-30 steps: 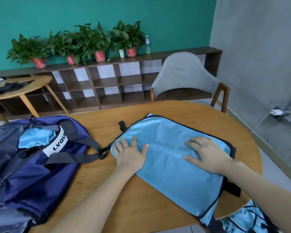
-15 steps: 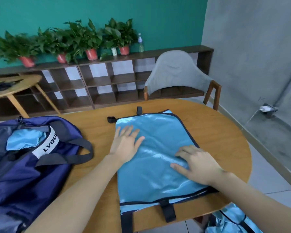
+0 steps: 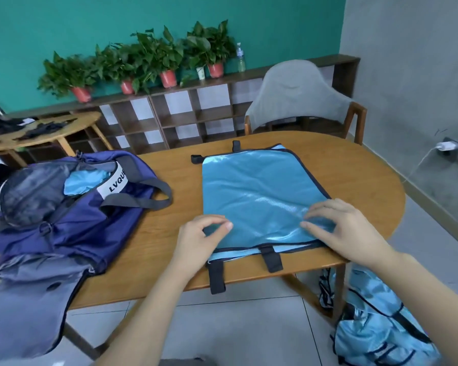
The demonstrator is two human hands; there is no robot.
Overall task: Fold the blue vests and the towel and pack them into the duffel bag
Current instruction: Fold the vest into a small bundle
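While flat on table (image 3: 368, 175), vest (image 3: 259, 196) | both hands apparently pinch near corners: left (image 3: 201, 239), right (image 3: 347, 233).

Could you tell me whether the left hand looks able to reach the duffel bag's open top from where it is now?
Probably yes. The left hand pinches the vest's near corner, and only bare table lies between it and the duffel bag; it would first have to release the vest.

The vest (image 3: 257, 196) under both hands is thin, glossy blue cloth, creased by the fingers, edged in matt dark binding with matt webbing straps. Left of the left hand (image 3: 198, 240), the bag (image 3: 64, 220) is smooth navy nylon. The table (image 3: 360, 180) beneath is satin-finished wood.
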